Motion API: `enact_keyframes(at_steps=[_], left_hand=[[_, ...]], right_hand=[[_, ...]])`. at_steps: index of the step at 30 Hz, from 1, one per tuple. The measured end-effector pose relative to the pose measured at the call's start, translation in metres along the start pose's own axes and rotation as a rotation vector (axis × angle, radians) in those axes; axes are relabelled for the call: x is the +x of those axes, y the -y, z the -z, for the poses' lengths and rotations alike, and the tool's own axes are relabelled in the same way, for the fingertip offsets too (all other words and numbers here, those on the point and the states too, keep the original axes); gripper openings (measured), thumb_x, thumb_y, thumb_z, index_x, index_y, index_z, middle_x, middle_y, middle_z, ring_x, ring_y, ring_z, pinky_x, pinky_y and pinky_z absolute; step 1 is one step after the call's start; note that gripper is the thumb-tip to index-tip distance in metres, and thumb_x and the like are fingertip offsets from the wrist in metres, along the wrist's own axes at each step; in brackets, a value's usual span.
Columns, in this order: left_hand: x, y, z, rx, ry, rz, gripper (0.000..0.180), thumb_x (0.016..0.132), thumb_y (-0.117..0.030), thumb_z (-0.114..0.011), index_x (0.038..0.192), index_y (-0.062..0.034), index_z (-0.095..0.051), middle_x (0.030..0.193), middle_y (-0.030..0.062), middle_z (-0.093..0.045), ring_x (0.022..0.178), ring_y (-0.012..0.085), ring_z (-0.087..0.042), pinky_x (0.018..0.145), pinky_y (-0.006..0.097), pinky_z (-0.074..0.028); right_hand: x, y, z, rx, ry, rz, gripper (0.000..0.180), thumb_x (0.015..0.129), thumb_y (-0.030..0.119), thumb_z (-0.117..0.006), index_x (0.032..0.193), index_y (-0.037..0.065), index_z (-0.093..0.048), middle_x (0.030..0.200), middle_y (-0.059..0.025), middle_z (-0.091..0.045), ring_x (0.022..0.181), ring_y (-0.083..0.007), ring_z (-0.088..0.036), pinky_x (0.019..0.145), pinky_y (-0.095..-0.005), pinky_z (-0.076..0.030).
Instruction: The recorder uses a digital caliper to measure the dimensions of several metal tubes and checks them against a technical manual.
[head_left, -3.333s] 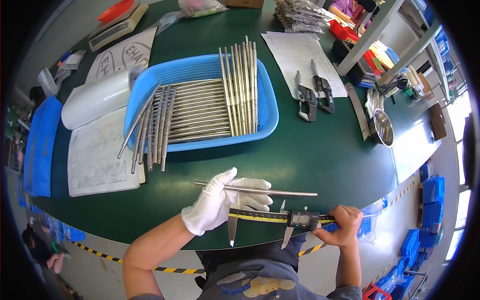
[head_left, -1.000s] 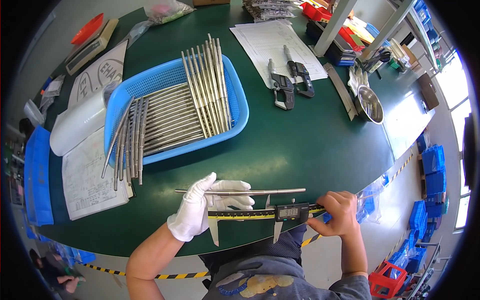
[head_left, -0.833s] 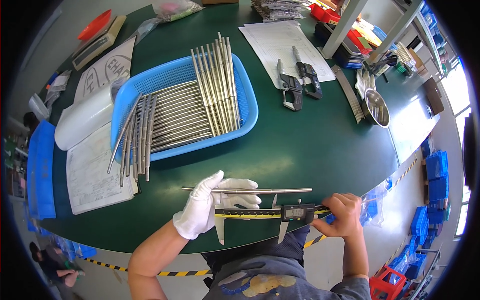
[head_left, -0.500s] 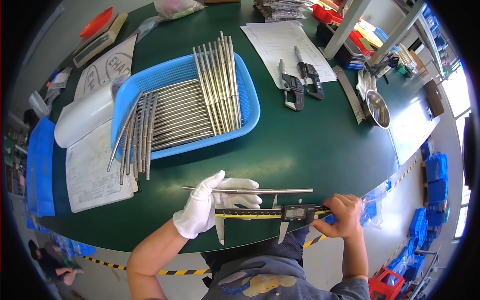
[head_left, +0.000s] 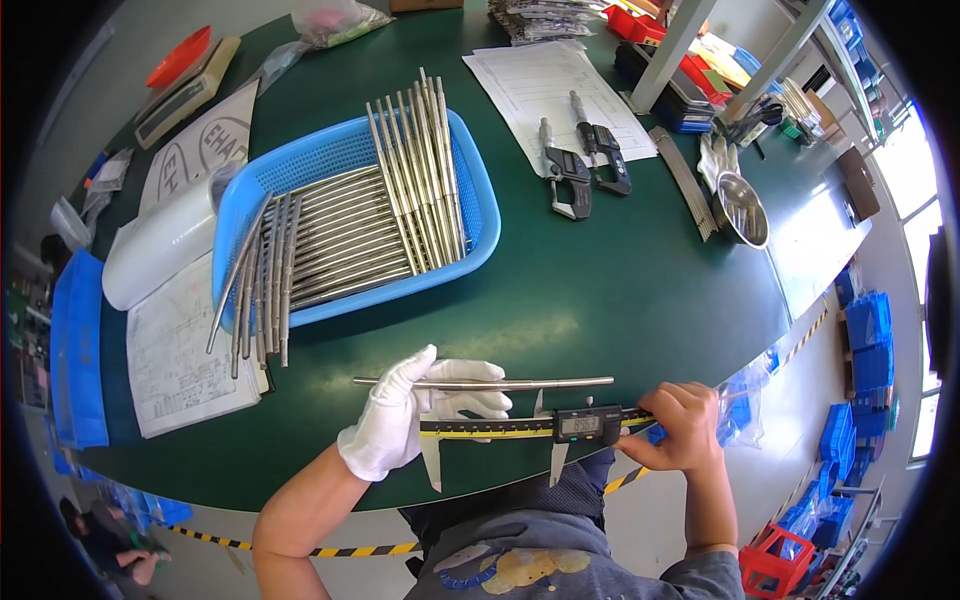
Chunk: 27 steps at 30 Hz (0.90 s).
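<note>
My left hand (head_left: 382,428), in a white glove, holds a thin metal rod (head_left: 560,384) between thumb and fingers, level above the table's near edge. Just below the rod is a digital caliper (head_left: 490,429) with a black and yellow beam and a small display. My bare right hand (head_left: 684,424) grips the caliper's right end, thumb at its slider. The caliper's long lower jaws point toward me and are spread apart; its short upper jaws reach up near the rod. Gloved fingers lie behind the beam's left part. Whether the upper jaws touch the rod, I cannot tell.
A blue basket (head_left: 485,215) holds many metal rods, some leaning over its rim. Two micrometers (head_left: 570,183) (head_left: 608,160) lie by paper sheets (head_left: 520,85). Farther right are a metal bowl (head_left: 755,232) and flat strips (head_left: 684,185). Drawings (head_left: 180,360) and a scale (head_left: 190,90) are on the left.
The whole view has shifted slightly, so the basket and tools appear a little farther left. The caliper's display reading has changed. Both hands keep their grips.
</note>
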<state>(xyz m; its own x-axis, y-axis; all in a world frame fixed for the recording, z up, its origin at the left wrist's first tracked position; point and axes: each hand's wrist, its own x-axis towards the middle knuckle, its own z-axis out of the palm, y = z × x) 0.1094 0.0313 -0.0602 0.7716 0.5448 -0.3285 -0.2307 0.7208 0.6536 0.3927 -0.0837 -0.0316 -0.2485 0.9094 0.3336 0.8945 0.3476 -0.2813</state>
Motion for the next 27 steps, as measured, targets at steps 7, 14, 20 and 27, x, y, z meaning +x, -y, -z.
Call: enact_keyframes(at_steps=[7, 14, 20, 27], left_hand=[[0.0009, -0.0001, -0.0036, -0.008, -0.044, -0.006, 0.061, 0.094, -0.042, -0.027, 0.11, 0.0081, -0.056, 0.098, 0.0208, -0.064, 0.09, 0.0278, -0.063, 0.086, 0.038, -0.047], [-0.0002, -0.0018, -0.0072, 0.022, -0.118, -0.041, 0.059, 0.092, -0.042, -0.033, 0.105, 0.01, -0.058, 0.092, 0.0235, -0.065, 0.083, 0.0308, -0.064, 0.083, 0.04, -0.049], [-0.0006, 0.0005, -0.0054, -0.015, -0.137, -0.014, 0.062, 0.091, -0.046, -0.033, 0.106, 0.0089, -0.058, 0.092, 0.0241, -0.064, 0.085, 0.032, -0.064, 0.082, 0.039, -0.05], [-0.0006, -0.0005, -0.001, -0.027, -0.071, -0.009, 0.061, 0.094, -0.043, -0.027, 0.108, 0.0083, -0.057, 0.094, 0.0217, -0.065, 0.091, 0.0302, -0.064, 0.087, 0.039, -0.047]], right_hand=[[0.0014, 0.0007, 0.002, 0.042, 0.027, 0.002, 0.032, 0.066, 0.033, -0.072, 0.07, 0.007, -0.054, 0.055, -0.0037, -0.049, 0.042, -0.0216, -0.048, 0.04, -0.031, -0.036], [-0.0001, 0.0001, 0.0007, 0.038, 0.055, 0.0, 0.028, 0.064, 0.029, -0.07, 0.073, 0.007, -0.055, 0.057, -0.0036, -0.049, 0.046, -0.0224, -0.051, 0.041, -0.0323, -0.037], [-0.0005, -0.0017, -0.0015, 0.063, 0.039, -0.009, 0.03, 0.061, 0.03, -0.07, 0.073, 0.006, -0.056, 0.058, -0.0043, -0.049, 0.045, -0.0232, -0.049, 0.042, -0.0333, -0.037], [0.0011, -0.0006, -0.0009, 0.085, 0.046, -0.023, 0.029, 0.064, 0.029, -0.071, 0.072, 0.007, -0.055, 0.056, -0.0034, -0.049, 0.046, -0.0223, -0.051, 0.041, -0.032, -0.039]])
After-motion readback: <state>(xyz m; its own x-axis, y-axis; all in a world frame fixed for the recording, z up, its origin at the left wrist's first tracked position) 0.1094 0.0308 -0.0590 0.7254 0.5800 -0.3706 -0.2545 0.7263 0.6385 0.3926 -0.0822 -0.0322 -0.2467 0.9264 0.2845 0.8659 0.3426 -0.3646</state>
